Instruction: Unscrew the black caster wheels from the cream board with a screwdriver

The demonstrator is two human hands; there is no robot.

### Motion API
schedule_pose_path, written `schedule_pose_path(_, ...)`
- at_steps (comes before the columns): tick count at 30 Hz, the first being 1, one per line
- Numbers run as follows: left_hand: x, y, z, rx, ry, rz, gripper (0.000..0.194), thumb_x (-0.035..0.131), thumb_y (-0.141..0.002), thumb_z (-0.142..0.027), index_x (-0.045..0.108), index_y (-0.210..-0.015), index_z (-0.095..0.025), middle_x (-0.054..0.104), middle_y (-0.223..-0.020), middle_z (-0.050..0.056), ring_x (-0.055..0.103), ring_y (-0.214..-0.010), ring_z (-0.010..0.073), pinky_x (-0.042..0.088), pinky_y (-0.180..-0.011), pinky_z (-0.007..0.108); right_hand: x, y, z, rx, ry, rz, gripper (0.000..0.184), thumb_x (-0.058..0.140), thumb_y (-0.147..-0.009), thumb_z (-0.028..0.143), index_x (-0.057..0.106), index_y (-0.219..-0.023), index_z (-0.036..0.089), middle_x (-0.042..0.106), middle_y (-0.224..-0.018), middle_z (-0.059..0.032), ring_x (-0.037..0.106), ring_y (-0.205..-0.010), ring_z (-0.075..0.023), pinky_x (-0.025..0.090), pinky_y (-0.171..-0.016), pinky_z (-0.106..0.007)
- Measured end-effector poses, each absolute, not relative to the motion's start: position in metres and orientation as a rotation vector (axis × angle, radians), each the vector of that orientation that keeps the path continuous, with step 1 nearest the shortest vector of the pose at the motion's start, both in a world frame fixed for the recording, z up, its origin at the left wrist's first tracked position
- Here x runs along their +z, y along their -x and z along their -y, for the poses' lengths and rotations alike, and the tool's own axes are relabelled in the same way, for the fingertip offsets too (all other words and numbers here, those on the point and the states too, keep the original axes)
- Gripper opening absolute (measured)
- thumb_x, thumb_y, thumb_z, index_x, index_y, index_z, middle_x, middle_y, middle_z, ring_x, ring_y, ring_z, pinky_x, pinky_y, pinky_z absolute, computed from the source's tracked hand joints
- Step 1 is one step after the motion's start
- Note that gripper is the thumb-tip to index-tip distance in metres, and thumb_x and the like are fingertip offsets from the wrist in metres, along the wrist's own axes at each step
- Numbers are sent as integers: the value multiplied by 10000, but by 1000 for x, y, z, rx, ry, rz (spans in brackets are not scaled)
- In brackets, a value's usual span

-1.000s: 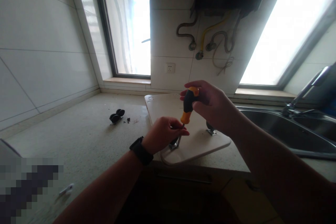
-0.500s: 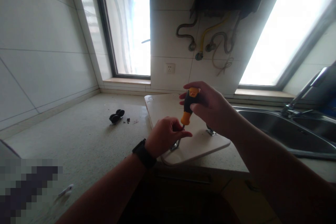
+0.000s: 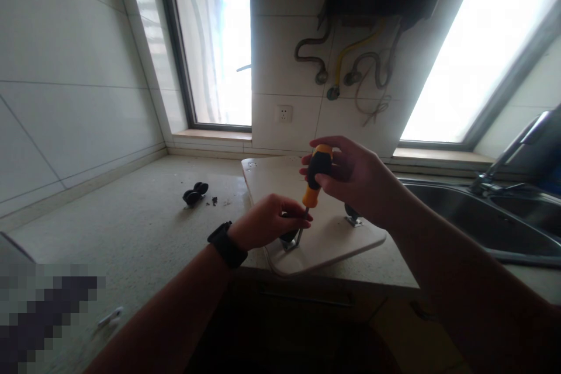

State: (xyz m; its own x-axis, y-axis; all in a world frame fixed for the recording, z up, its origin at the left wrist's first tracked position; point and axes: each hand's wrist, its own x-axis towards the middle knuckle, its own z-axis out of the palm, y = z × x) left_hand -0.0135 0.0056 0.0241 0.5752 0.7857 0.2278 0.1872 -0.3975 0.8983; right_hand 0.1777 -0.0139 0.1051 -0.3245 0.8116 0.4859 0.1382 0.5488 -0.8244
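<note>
- Orange and black, the screwdriver (image 3: 321,169) stands steeply between the two hands, its handle uppermost and its metal shaft slanting down and a little leftward in the view.
- The right hand (image 3: 357,172) curls its thumb and fingers round the handle, coming in from the right.
- The left hand (image 3: 267,219) has its thumb and fingers drawn together in a pinch at the upper shaft, just below the handle; exactly how firmly they press, I cannot tell.
- Below those pinched fingers lies the near caster (image 3: 288,236), its metal plate (image 3: 290,245) on the white board (image 3: 333,245), close to the board's near left corner. It is clearly nearer the left hand than the right.
- The shaft's lower end reaches down beside the black wheel, at the plate's right side. Whether the tip is seated in a screw head is too small to make out.
- The relation that matters, as I judge it, is the shaft's long axis against the plate: upright or nearly so, but with a slight lean.
- Another caster (image 3: 352,213) sits on the board to the right, below the right hand.
- Loose black casters (image 3: 195,193) and small dark pieces (image 3: 214,201) lie left of the board on the speckled countertop (image 3: 144,228).
</note>
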Motion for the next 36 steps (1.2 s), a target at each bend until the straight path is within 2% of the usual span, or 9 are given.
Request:
schedule_pose_path(4,23,10,-3,886,-1909,-836,160,802,-802,-281,765,-884,-148,793,-946,69,704,-865,179,521,-806,298,106,-174,17,841,767,1854,441,650,-754,105,546,-1165,226,681,-1099,-60,680,-1041,-197,569,-898,-387)
schedule_pose_path(7,23,7,-1,915,-1934,-876,192,818,-783,-313,748,-841,-144,780,-879,63,689,-808,180,510,-749,293,109,-170,18,652,885,1883,333,713,-791,279,589,-1096,228,599,-935,-5,611,-786,-141,542,-697,-322)
schedule_pose_path(10,22,5,-1,944,-1968,-918,227,813,-784,-355,730,-813,-146,749,-810,47,655,-746,169,491,-702,287,112,-170,16,531,988,1874,406,775,-759,414,598,-1075,231,501,-771,45,511,-665,-121,479,-617,-312)
schedule_pose_path(14,19,1,-1,1014,-2039,-1047,304,808,-781,-422,677,-747,-151,709,-766,35,597,-683,151,455,-641,276,109,-174,12,610,973,1807,502,790,-738,322,527,-1158,245,626,-926,-2,634,-780,-165,541,-740,-372)
schedule_pose_path(18,13,-4,0,1060,-2078,-1107,363,793,-789,-482,633,-735,-161,668,-703,16,555,-634,140,414,-593,264,106,-174,13,779,839,1794,426,676,-789,200,499,-1175,238,662,-1120,-69,684,-1010,-207,554,-911,-428)
schedule_pose_path(24,17,2,-1,994,-2068,-1069,378,794,-777,-508,655,-813,-159,676,-739,20,569,-650,146,438,-601,268,112,-171,14,481,1031,1872,407,769,-759,387,601,-1101,246,592,-881,5,574,-716,-141,526,-681,-345)
schedule_pose_path(29,23,12,-5,758,-1956,-759,303,698,-889,-360,737,-1120,-168,754,-1122,96,684,-936,183,519,-822,310,113,-174,12,646,960,1813,518,779,-728,288,578,-1202,228,654,-980,-36,654,-825,-176,571,-766,-378)
schedule_pose_path(33,20,11,-6,776,-1974,-845,263,669,-906,-348,776,-1056,-160,781,-932,71,668,-784,166,498,-740,296,111,-174,11,788,834,1833,518,670,-760,192,522,-1256,227,670,-1119,-79,677,-1007,-206,555,-932,-435)
schedule_pose_path(36,18,7,-4,868,-1960,-894,208,750,-839,-353,778,-899,-156,775,-879,58,669,-780,172,493,-739,290,110,-172,14,680,880,1897,465,651,-808,242,532,-1257,249,635,-1094,-58,652,-962,-189,550,-884,-408)
